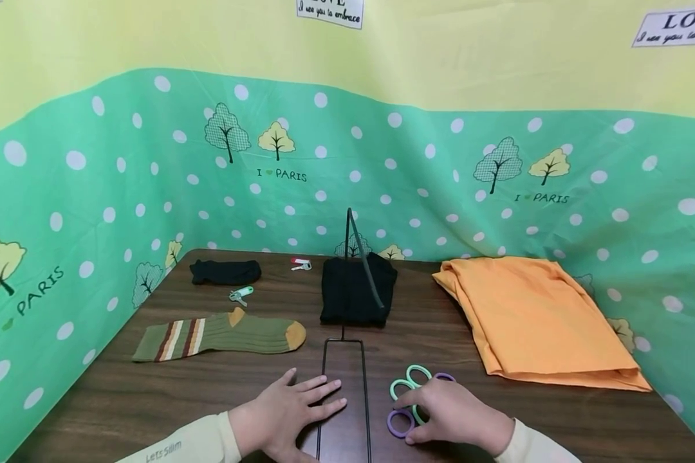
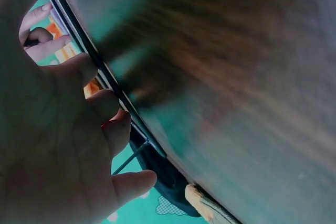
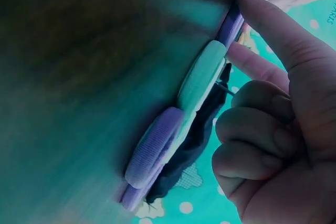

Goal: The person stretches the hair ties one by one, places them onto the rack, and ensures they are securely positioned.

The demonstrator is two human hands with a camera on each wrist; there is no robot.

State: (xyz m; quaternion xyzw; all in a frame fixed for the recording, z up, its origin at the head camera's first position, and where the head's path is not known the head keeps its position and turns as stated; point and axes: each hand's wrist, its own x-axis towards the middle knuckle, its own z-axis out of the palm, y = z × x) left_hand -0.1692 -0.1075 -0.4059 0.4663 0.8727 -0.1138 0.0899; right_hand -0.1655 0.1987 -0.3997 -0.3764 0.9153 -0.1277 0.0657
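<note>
— Head view first: how are the hands placed?

— Both forearms come in from the bottom edge in pale sleeves. The left hand point(image 1: 286, 411) lies palm down on the brown table point(image 1: 150, 399), fingers straight and slightly spread, their tips over the left rod of a black wire stand point(image 1: 343, 386) whose base frame lies flat on the wood. The right hand point(image 1: 454, 415) rests over a cluster of hair ties point(image 1: 408, 392), fingers bent down onto them.

— Is that right hand actually gripping them?

— Hard to say. From the right wrist view the thumb is stretched toward the edge of the rings while the other fingers point(image 3: 257, 129) are curled, close beside the green and purple loops but not clearly closed round any. I cannot tell whether it holds one.

— What is hidden or unclear?

— The palm covers part of the ties, so their count is uncertain; two green and two purple loops peek out. Both wrist views are blurred and tinted; the left one shows only the palm beside the dark rod.

— And round about?

— Beyond the left hand lies a striped olive sock point(image 1: 220, 335); farther back a black sock point(image 1: 224, 272), a folded black cloth point(image 1: 356, 292) at the stand's upright, and orange fabric point(image 1: 533, 315) to the right.
</note>
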